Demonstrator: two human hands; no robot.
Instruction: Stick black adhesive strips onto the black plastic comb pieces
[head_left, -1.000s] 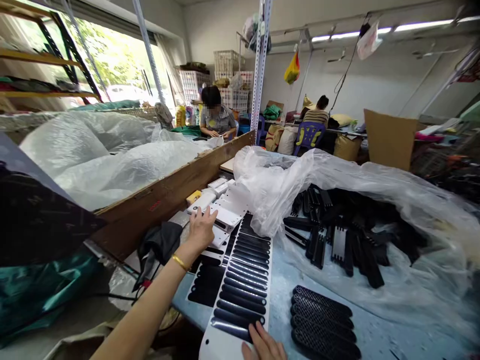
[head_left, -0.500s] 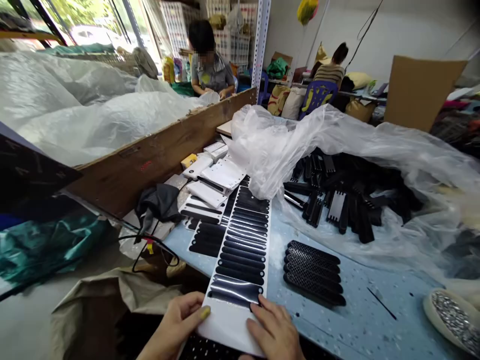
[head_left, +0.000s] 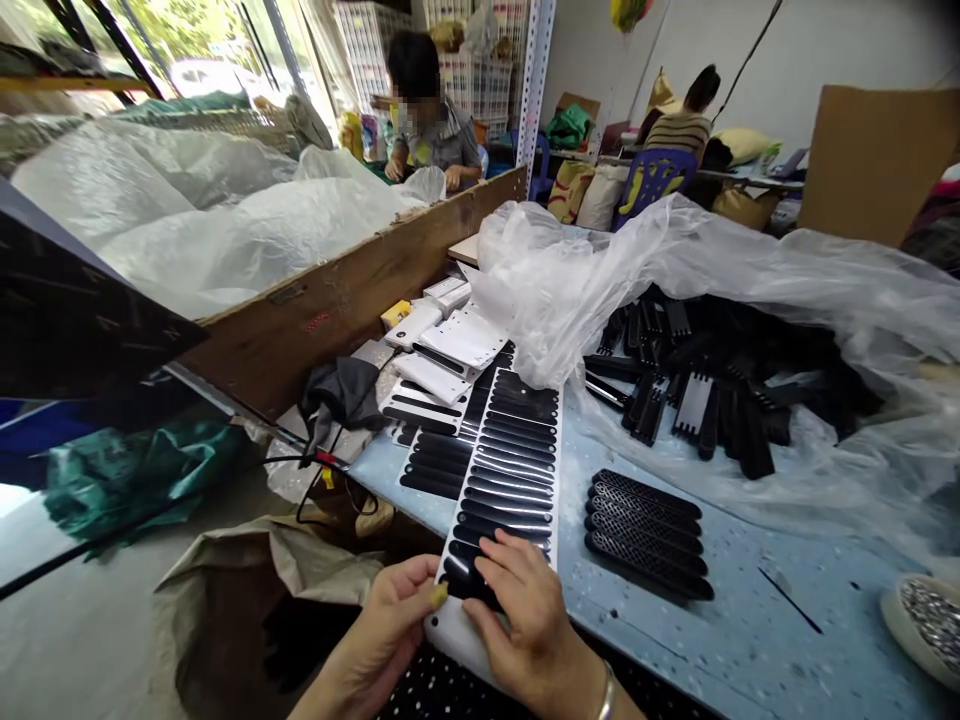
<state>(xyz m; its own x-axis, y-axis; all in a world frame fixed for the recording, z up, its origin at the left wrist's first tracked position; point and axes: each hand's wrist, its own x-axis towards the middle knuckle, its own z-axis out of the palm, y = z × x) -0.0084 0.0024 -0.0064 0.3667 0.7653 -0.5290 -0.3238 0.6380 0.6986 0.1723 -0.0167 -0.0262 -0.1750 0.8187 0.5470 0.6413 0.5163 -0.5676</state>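
Observation:
A long white sticker sheet [head_left: 504,470] with rows of glossy black oval strips lies on the light blue table [head_left: 750,640], its near end over the table's front edge. My left hand [head_left: 394,625] pinches that near end from the left, thumb on top. My right hand [head_left: 529,625] rests on the sheet's lowest strips, fingertips pressed on the black ovals. Several black perforated strips [head_left: 646,532] lie in a row just right of the sheet.
A clear plastic bag [head_left: 675,270] spreads over a pile of black comb-like parts [head_left: 705,390]. More sheets and white boxes [head_left: 439,345] sit beside a wooden board [head_left: 360,290]. A bowl of small shiny pieces [head_left: 926,625] is at right. Two people work at the back.
My left hand came back from the far sheets to the near end of the sheet. My right hand slid up onto the lowest black strips. The view tilted down.

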